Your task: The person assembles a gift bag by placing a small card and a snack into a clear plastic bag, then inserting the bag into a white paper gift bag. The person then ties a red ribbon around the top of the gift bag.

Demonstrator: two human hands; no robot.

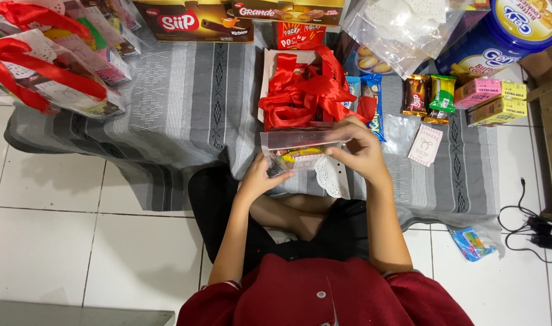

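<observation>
A clear plastic gift bag (300,151) with snacks inside and a white lace-edged bottom is held over my lap. My left hand (263,176) grips its lower left side. My right hand (359,145) pinches the bag's upper right edge. Just beyond the bag lies a white box (269,66) heaped with red ribbon (303,90). A blue snack packet (372,96) lies beside the ribbon, close to my right hand.
A grey striped cloth (185,96) covers the tiled floor. Finished bags with red bows (41,60) sit far left. Snack boxes (194,21), a blue cookie tin (505,33), small packets (430,93), a pink card (425,145) and black cables (532,226) surround it.
</observation>
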